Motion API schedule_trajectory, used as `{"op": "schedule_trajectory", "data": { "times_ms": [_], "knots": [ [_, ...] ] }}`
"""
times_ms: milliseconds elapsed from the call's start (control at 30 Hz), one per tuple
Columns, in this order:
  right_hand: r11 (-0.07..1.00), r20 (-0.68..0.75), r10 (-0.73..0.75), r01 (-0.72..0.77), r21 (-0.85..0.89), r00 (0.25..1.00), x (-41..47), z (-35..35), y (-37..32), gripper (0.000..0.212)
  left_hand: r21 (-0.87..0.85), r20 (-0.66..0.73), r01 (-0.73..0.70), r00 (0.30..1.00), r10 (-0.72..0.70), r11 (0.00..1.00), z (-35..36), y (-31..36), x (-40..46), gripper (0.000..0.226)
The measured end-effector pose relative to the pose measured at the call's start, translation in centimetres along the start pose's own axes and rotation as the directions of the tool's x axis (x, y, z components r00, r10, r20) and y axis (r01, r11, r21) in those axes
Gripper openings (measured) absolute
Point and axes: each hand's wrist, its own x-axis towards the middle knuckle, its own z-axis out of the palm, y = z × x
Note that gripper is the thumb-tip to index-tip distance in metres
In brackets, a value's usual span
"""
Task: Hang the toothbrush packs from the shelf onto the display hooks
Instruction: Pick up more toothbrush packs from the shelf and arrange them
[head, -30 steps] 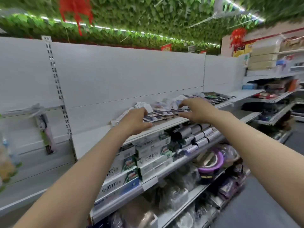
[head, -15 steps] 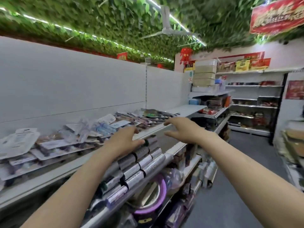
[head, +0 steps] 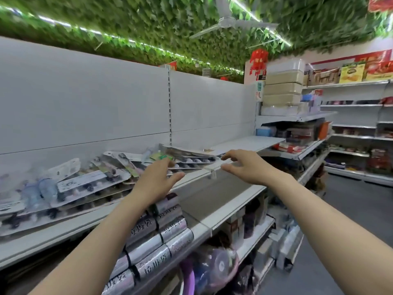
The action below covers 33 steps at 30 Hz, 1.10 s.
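View having swung right along the shelf [head: 89,227], both hands are reaching, empty and spread — left hand [head: 156,179] over the heaped toothbrush packs [head: 93,184], right hand [head: 244,166] past their end; next: pinching one pack.

Both forearms are bare to the frame edge, left hand [head: 156,182] and right hand [head: 247,167] ungloved.

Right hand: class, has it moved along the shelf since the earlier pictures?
Yes. The right hand has gone rightward along the shelf edge, past the toothbrush packs.
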Motion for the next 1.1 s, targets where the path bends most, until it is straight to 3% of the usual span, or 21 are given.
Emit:
{"op": "schedule_trajectory", "data": {
  "times_ms": [300,500,667,767,833,900,967,1000,1033,1100],
  "knots": [
    [0.969,-0.043,-0.047,0.056,0.24,0.998,12.8,1.4,14.8,0.035,-0.04,-0.184,0.171,0.967,-0.175,0.984,9.8,4.5,14.2,0.05],
    [0.919,0.027,-0.214,0.192,0.344,0.976,21.6,7.3,16.2,0.045,-0.005,-0.283,0.286,0.919,-0.276,0.958,13.5,2.6,18.3,0.049],
    [0.903,0.103,-0.349,0.305,0.304,0.931,27.7,11.7,16.1,0.057,0.036,-0.426,0.292,0.87,-0.249,0.956,15.2,1.5,21.1,0.047],
    [0.873,0.131,-0.447,0.398,0.283,0.885,30.4,13.5,16.7,0.05,0.069,-0.524,0.272,0.829,-0.197,0.96,15.7,1.4,22.8,0.047],
    [0.809,0.063,-0.551,0.514,0.285,0.832,31.8,14.0,17.3,0.034,0.057,-0.607,0.263,0.775,-0.176,0.963,15.9,1.7,24.3,0.047],
    [0.719,-0.227,-0.617,0.657,0.226,0.753,33.5,14.3,18.2,0.036,0.032,-0.693,0.249,0.703,-0.158,0.968,16.3,2.5,26.2,0.049],
    [0.684,-0.532,-0.532,0.705,0.19,0.659,35.9,14.1,19.5,0.036,0.031,-0.782,0.232,0.611,-0.121,0.972,17.2,3.6,28.4,0.053],
    [0.691,-0.61,-0.436,0.681,0.244,0.662,37.0,13.7,20.3,0.033,0.037,-0.819,0.234,0.563,-0.105,0.972,17.9,4.2,29.5,0.057],
    [0.694,-0.624,-0.324,0.627,0.355,0.712,38.2,13.2,21.3,0.029,0.03,-0.846,0.251,0.522,-0.109,0.968,18.5,4.7,30.5,0.064],
    [0.625,-0.51,-0.077,0.44,0.644,0.856,39.6,11.9,23.3,0.033,-0.073,-0.843,0.312,0.489,-0.226,0.947,19.7,5.1,32.2,0.08]
  ]
}}
